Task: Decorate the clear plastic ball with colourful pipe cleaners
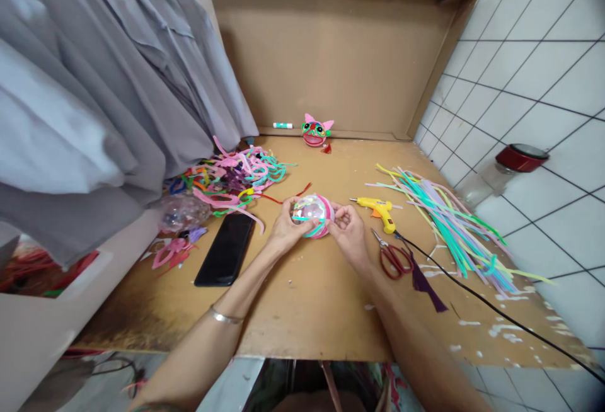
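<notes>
Ball (312, 213), clear, wrapped in pink and teal strips, held just above desk (302, 311) centre. Left hand (285, 226) cups its left side, grip clamped on ball. Right hand (348, 229) pinches right edge, fingertips together on pink strip. Phone (225, 248) lies left of hands. Glue gun (378, 210) and scissors (392, 257) just right. Strip bundle (454, 229) further right; tangled pile (236, 176) behind left. Finished mask (316, 131) at cardboard wall (340, 53).
</notes>
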`<state>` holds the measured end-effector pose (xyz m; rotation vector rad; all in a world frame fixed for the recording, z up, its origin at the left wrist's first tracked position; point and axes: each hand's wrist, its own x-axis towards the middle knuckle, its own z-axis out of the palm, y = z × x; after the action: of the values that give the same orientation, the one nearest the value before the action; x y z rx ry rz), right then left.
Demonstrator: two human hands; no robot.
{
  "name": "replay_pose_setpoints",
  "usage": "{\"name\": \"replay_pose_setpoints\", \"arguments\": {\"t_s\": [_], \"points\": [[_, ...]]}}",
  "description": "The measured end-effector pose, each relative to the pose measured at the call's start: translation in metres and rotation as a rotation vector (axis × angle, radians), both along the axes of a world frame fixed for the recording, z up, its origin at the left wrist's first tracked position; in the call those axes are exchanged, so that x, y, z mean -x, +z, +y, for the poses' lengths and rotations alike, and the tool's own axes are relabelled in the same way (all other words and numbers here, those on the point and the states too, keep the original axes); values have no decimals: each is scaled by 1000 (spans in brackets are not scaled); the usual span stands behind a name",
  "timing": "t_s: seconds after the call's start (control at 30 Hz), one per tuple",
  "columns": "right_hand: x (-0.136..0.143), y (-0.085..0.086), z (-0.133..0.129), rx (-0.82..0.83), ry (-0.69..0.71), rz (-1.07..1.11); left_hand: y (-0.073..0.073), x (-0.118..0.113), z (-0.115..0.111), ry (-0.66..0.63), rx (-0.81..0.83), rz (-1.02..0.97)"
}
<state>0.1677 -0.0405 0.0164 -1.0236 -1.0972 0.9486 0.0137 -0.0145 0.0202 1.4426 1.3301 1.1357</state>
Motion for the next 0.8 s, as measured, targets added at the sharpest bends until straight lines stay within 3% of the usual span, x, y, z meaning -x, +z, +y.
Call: {"name": "replay_pose_setpoints", "arguments": {"t_s": [0.33, 0.8], "points": [[-1, 4, 1, 33, -1, 57, 3, -1, -2, -8, -10, 18], [-7, 5, 3, 83, 25, 83, -8, -3, 1, 31, -54, 35]]}}
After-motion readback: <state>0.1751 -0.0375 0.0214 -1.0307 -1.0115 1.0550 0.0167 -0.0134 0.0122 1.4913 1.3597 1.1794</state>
